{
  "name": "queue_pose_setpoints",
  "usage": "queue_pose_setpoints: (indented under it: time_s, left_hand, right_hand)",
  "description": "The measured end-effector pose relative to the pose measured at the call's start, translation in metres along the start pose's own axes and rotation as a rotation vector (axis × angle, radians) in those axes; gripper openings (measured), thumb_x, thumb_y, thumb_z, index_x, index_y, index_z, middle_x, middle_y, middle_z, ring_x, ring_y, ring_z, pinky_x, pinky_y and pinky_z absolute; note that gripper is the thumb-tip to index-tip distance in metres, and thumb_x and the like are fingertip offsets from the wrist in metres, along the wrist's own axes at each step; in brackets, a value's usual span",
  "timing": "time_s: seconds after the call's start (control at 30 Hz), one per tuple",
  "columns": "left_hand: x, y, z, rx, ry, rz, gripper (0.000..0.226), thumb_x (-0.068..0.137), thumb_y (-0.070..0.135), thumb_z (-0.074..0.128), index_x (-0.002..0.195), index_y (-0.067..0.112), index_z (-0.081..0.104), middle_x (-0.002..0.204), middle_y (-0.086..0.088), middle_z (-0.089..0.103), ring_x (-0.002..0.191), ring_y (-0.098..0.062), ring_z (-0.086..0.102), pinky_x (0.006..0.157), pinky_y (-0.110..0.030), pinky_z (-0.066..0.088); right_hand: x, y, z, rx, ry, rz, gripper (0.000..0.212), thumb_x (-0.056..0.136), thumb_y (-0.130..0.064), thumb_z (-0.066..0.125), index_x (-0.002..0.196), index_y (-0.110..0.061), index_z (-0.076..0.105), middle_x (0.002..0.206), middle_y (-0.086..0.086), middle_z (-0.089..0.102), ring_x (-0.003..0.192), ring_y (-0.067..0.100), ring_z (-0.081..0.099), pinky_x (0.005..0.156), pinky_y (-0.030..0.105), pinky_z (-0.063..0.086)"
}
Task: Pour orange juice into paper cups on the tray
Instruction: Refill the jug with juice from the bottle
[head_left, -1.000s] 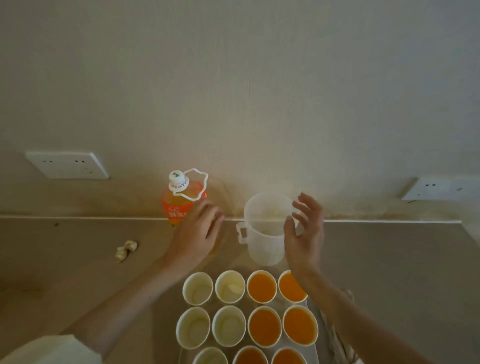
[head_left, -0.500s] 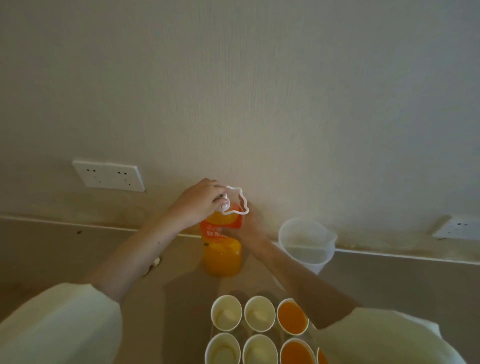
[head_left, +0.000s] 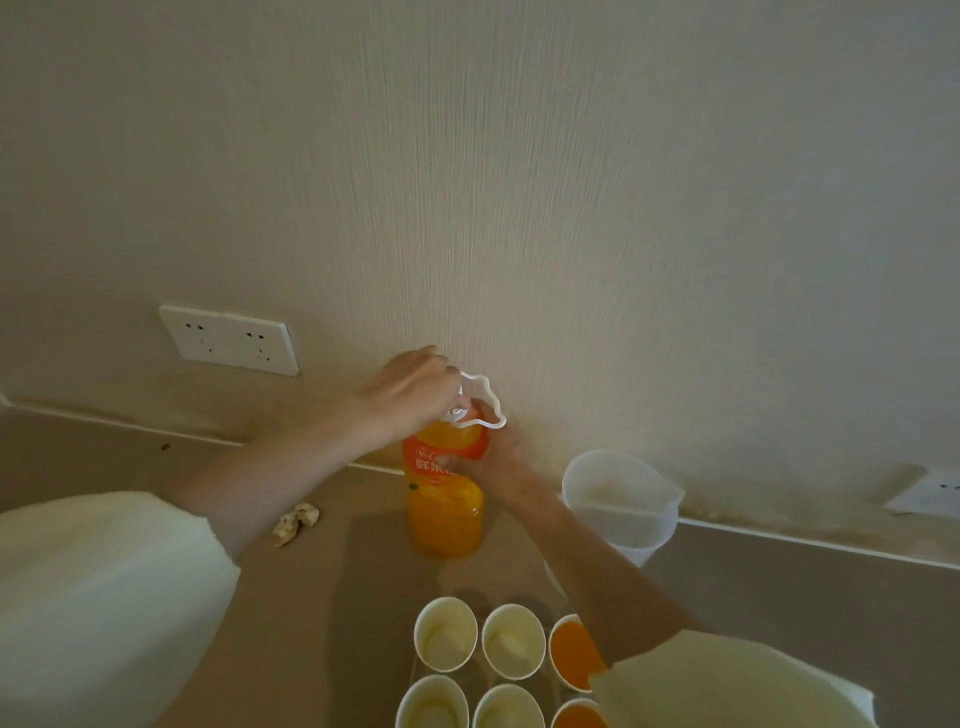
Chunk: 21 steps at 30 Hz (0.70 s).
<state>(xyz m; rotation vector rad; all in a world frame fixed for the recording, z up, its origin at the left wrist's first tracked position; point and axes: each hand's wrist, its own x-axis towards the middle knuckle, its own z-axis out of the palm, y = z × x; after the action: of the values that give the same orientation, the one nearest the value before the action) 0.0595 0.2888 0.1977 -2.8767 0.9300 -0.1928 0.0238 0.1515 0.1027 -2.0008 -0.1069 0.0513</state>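
Upright orange plastic juice bottle (head_left: 444, 519): top is gripped by left hand (head_left: 415, 389), labelled shoulder clasped by right hand (head_left: 493, 452).

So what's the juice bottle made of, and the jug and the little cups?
The juice bottle looks like clear, glossy plastic: the orange juice shows through. The jug seems cloudy, matte plastic: the background shows dimly through it. The cups look like paper, white and dull inside, with rolled rims; a coating can't be told.
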Motion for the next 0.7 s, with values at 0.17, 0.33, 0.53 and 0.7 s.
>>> queue_pose_setpoints:
  time_s: [0.17, 0.33, 0.53, 0.7]
  left_hand:
    - [0.007, 0.023, -0.014, 0.036, -0.044, -0.168, 0.017, 0.088, 0.015, 0.052, 0.077, 0.009, 0.063, 0.062, -0.001, 0.048, 0.067, -0.020, 0.049, 0.059, -0.029, 0.034]
    - [0.018, 0.019, -0.028, -0.101, -0.158, -0.210, 0.027, 0.087, 0.028, 0.062, 0.069, 0.009, 0.054, 0.061, 0.000, 0.045, 0.062, -0.019, 0.049, 0.050, -0.027, 0.033]
    - [0.008, -0.010, -0.020, -0.170, -0.211, -0.010, 0.020, 0.084, 0.010, 0.064, 0.068, 0.015, 0.053, 0.062, 0.007, 0.046, 0.060, -0.014, 0.044, 0.054, -0.025, 0.031]
    - [0.012, -0.009, -0.018, -0.218, -0.228, -0.079, 0.036, 0.088, 0.029, 0.066, 0.061, 0.009, 0.052, 0.060, 0.000, 0.049, 0.052, -0.014, 0.041, 0.050, -0.026, 0.030]
  right_hand:
    - [-0.001, -0.002, 0.000, 0.057, -0.025, 0.011, 0.072, 0.076, -0.019, 0.083, 0.138, -0.017, 0.047, 0.121, -0.010, 0.056, 0.107, 0.005, 0.055, 0.076, 0.001, 0.045]
    - [0.000, 0.006, -0.001, 0.105, -0.049, -0.019, 0.062, 0.077, -0.008, 0.081, 0.131, -0.017, 0.050, 0.115, -0.010, 0.059, 0.099, 0.002, 0.060, 0.076, 0.005, 0.048]
    - [0.004, 0.008, 0.004, 0.068, -0.064, -0.006, 0.074, 0.075, -0.024, 0.084, 0.138, -0.022, 0.047, 0.133, 0.001, 0.059, 0.121, 0.020, 0.058, 0.102, 0.041, 0.049]
    - [0.004, 0.010, 0.002, 0.077, -0.062, -0.010, 0.075, 0.077, -0.022, 0.083, 0.141, -0.020, 0.044, 0.136, 0.000, 0.056, 0.123, 0.018, 0.055, 0.101, 0.033, 0.048]
